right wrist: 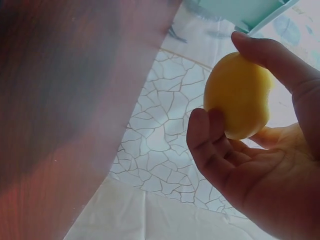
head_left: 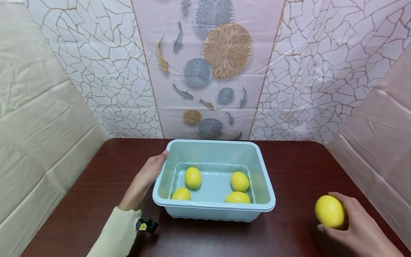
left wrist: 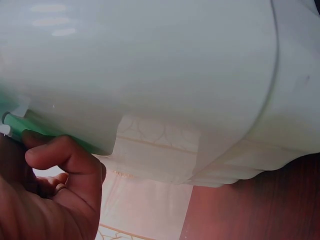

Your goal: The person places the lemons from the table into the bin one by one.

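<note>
A light blue plastic basin [head_left: 213, 215] stands in the middle of the table with several yellow lemons inside, two towards its left side and two towards its right. At the basin's left rim, my left hand [head_left: 146, 176] grips the edge; in the left wrist view its fingers [left wrist: 75, 155] curl at the rim beside the pale wall. Well to the right of the basin, my right hand [head_left: 359, 223] holds another lemon [head_left: 329, 211] between thumb and fingers. The right wrist view shows this lemon [right wrist: 237, 97] raised over the table, with the fingertips on its side.
The dark red-brown table [head_left: 295, 171] reaches back to a patterned cloth [head_left: 208, 107] with fish and round leaf shapes. Pale padded cloth walls [head_left: 41, 125] flank it left and right. A small black device [head_left: 147, 225] sits at the left sleeve.
</note>
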Demonstrator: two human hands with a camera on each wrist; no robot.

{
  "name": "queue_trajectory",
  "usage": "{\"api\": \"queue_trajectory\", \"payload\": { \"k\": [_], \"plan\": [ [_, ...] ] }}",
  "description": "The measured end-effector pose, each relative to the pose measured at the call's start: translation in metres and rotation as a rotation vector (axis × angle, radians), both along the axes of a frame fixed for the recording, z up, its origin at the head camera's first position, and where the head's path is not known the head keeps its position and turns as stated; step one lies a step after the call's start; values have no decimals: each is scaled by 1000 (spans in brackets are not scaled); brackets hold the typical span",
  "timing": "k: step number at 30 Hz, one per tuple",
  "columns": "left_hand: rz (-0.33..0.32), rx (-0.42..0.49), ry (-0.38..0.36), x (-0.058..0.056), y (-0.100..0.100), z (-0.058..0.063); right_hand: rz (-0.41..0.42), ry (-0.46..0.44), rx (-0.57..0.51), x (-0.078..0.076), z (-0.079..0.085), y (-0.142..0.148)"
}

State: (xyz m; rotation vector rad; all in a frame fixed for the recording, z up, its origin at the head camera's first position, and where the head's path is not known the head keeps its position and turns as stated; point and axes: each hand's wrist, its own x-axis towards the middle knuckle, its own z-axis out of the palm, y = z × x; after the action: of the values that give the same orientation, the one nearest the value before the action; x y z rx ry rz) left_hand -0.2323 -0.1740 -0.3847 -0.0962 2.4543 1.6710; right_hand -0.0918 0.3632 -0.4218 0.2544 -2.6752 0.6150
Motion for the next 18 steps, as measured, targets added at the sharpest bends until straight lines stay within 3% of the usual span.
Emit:
{"api": "queue_trajectory", "payload": {
  "k": [6, 18],
  "plan": [
    [5, -6, 36, 0, 1, -2, -15, -14, -27, 4, 8, -8],
    [10, -5, 20, 1, 0, -1, -21, -10, -51, 1, 21, -29]
  ]
}}
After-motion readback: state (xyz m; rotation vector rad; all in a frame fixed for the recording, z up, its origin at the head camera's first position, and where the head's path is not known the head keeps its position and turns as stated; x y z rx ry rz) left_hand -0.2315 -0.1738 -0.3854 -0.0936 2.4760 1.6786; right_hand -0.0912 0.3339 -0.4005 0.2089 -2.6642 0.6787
